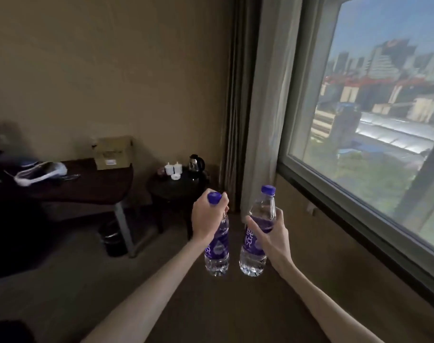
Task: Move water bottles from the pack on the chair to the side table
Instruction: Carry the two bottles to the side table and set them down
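Observation:
I hold two clear water bottles with purple labels and blue caps out in front of me above the floor. My left hand (pixel 207 216) grips the neck of the left bottle (pixel 217 251) just under its cap. My right hand (pixel 268 231) wraps the middle of the right bottle (pixel 254 246), which stands upright. Ahead, in the corner, stands the small round dark side table (pixel 166 188). The pack and the chair are out of view.
On the side table sit a kettle (pixel 196 163), two white cups (pixel 172 168) and a small dish. A dark desk (pixel 87 186) with a cardboard box (pixel 113 152) stands to the left, a black bin (pixel 113 240) under it. Curtains (pixel 238 107) and a large window (pixel 374 115) line the right.

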Motion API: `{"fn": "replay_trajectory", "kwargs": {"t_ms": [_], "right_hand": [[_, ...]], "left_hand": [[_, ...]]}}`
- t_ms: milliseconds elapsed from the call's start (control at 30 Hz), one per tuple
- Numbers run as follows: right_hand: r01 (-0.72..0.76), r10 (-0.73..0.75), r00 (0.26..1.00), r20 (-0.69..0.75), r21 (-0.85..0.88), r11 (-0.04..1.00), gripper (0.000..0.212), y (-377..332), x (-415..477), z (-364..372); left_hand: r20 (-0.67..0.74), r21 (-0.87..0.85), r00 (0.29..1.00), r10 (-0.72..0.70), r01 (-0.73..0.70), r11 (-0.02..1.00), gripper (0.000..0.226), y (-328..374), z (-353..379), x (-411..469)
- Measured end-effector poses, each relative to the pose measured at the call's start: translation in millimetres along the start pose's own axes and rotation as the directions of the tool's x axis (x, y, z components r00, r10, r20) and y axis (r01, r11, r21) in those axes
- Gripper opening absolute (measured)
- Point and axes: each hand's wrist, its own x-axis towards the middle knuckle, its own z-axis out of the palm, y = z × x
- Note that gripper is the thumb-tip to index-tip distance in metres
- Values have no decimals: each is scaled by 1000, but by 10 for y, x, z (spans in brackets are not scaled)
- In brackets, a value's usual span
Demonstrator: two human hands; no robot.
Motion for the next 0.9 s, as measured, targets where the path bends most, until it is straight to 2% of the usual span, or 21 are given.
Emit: {"fn": "replay_trajectory", "kwargs": {"t_ms": [167,300,433,500,633,767,900], "right_hand": [[-24,23,999,31,31,999,50,163,771,1131],[-23,18,991,136,41,999,52,419,1582,1893],[-16,7,970,242,36,999,43,872,2573,2611],[-13,-3,957,291,54,998,45,1013,3112,2951],[-53,26,934,355,65,997,64,1107,4171,3587],[-63,52,922,384,15,998,66,1120,5221,4186],[-18,35,904,427,-43,999,65,1328,6201,4846]], "left_hand": [[-64,67,998,-30,35,997,26,-615,-600,980],[-111,78,993,-43,52,996,27,-1161,-874,1888],[-104,102,993,-48,59,993,24,-1708,-990,2868],[-95,115,994,-55,66,991,23,-1923,-1001,3403],[-91,91,992,-86,94,991,22,-2176,-1073,4554],[-40,102,991,-129,132,986,20,-2387,-1053,5712],[-55,120,992,-110,116,986,19,-2824,-902,6782]]}}
